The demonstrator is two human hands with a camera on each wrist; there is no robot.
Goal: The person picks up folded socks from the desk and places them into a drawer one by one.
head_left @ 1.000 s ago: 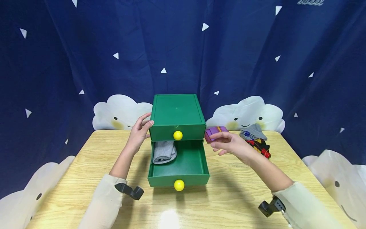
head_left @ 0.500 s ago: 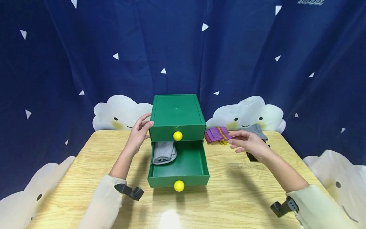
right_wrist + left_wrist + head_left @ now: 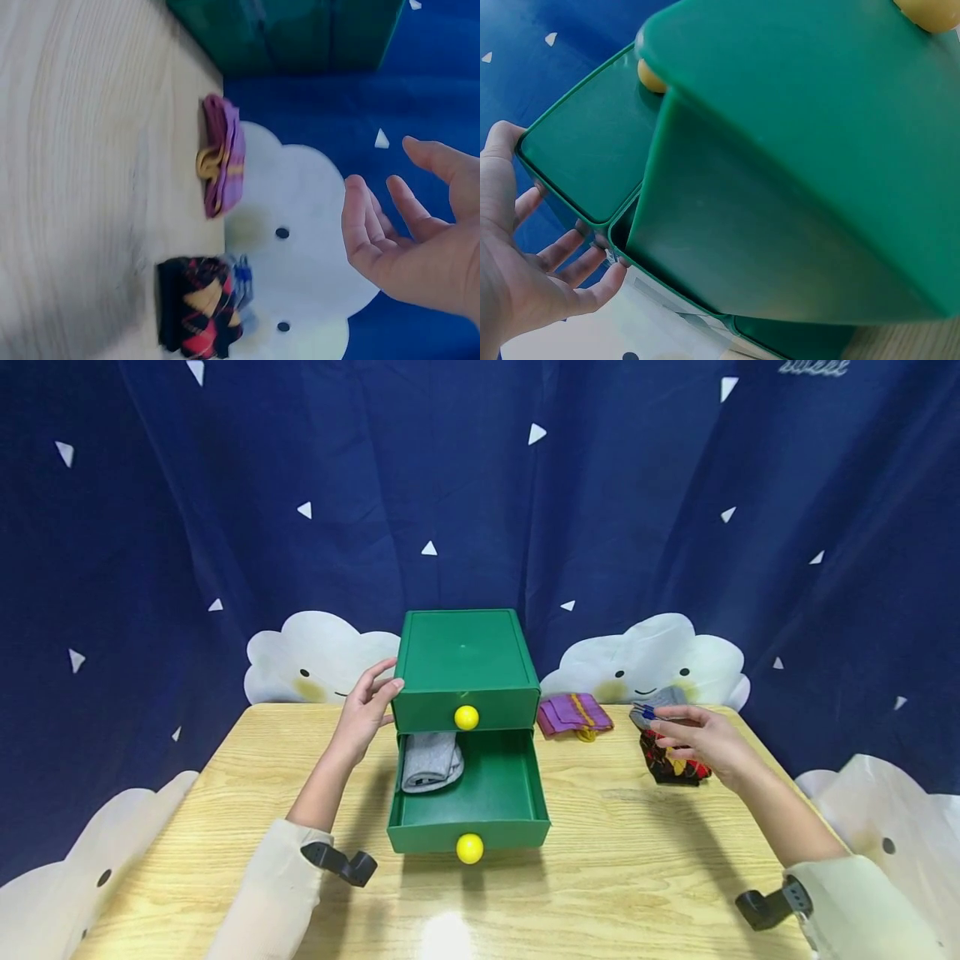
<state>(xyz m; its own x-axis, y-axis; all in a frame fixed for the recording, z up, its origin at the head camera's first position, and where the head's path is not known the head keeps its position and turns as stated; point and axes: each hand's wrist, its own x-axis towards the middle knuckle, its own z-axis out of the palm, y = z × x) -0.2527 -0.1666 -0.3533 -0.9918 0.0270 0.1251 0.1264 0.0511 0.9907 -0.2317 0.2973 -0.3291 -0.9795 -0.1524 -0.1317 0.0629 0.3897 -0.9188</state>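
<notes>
Wooden desk [image 3: 600,860] carries a green drawer box [image 3: 463,660] at centre, its bottom drawer [image 3: 480,793] pulled out with a grey sock [image 3: 431,760] inside at 10 o'clock. My left hand [image 3: 365,706] rests flat against the box's left side, fingers straight. My right hand [image 3: 701,739] hovers relaxed, holding nothing, over the plaid socks [image 3: 671,764] at 3 o'clock. Purple socks [image 3: 572,714] lie between.

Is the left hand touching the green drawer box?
Touching. The head view shows the left hand with its fingertips on the upper left edge of the green drawer box.
</notes>
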